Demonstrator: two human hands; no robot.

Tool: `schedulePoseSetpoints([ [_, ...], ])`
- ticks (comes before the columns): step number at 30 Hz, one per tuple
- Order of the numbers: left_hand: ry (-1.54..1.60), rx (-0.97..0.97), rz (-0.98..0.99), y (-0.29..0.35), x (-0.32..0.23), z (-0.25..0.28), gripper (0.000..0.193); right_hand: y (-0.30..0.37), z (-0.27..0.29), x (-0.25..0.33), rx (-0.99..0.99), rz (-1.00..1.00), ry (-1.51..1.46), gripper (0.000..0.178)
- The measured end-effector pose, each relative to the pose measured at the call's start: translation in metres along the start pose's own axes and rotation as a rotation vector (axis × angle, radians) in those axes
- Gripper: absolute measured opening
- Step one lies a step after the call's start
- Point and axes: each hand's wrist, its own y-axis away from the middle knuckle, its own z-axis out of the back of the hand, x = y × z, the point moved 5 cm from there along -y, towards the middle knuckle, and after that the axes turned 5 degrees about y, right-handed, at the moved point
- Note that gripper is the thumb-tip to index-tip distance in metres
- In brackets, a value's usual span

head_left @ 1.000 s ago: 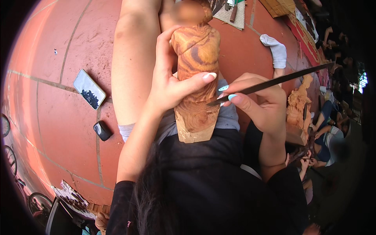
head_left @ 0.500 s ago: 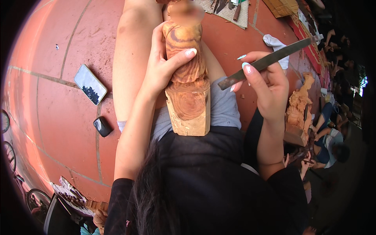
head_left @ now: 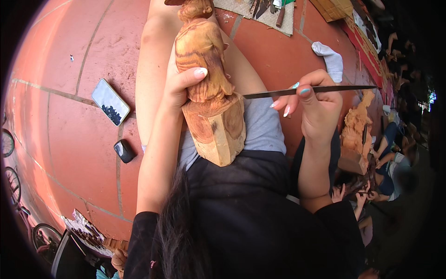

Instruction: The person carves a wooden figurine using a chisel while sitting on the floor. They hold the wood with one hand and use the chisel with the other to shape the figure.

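Note:
A carved wooden figure with a dark-streaked grain leans in my lap, its pale faceted base toward my body and its head toward my knees. My left hand is wrapped round the figure's lower part from the left, thumb across the front. In my right hand, pinched between thumb and fingers, is a thin dark flat metal file, seen nearly edge-on. Its left end appears at the upper right edge of the base; whether it touches the wood I cannot tell.
On the red tiles to the left lie a phone and a small black case. A mat with tools is ahead, a grey sock right of it. Another wood carving stands to the right, with people beyond.
My left hand has tilted and turned the figure, its head coming further into view and a base corner facing me. My right hand has levelled the file and turned it edge-on.

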Motion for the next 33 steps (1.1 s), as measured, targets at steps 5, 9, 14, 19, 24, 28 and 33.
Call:
schedulePoseSetpoints([
  [5, 0.451, 0.239, 0.084, 0.003, 0.001, -0.003, 0.091, -0.004, -0.014, 0.009, -0.093, -0.172, 0.038, 0.018],
  [9, 0.643, 0.331, 0.042, 0.006, 0.006, -0.002, 0.099, -0.001, -0.017, 0.0, 0.006, -0.219, -0.048, 0.016],
  [14, 0.561, 0.266, 0.056, 0.009, 0.0, 0.001, 0.096, 0.003, -0.031, -0.001, 0.05, -0.158, -0.027, 0.017],
  [19, 0.468, 0.174, 0.073, 0.01, 0.0, -0.003, 0.09, 0.008, -0.029, -0.002, 0.034, 0.058, -0.062, 0.02],
  [24, 0.259, 0.132, 0.082, 0.009, -0.004, -0.005, 0.086, 0.014, -0.032, 0.007, 0.062, 0.295, 0.421, 0.023],
  [28, 0.236, 0.139, 0.051, 0.007, -0.002, -0.002, 0.083, 0.011, -0.04, 0.014, 0.208, 0.322, 0.607, 0.018],
  [33, 0.518, 0.114, 0.053, 0.004, 0.001, 0.001, 0.077, 0.011, -0.042, 0.01, 0.184, 0.353, 0.623, 0.011],
])
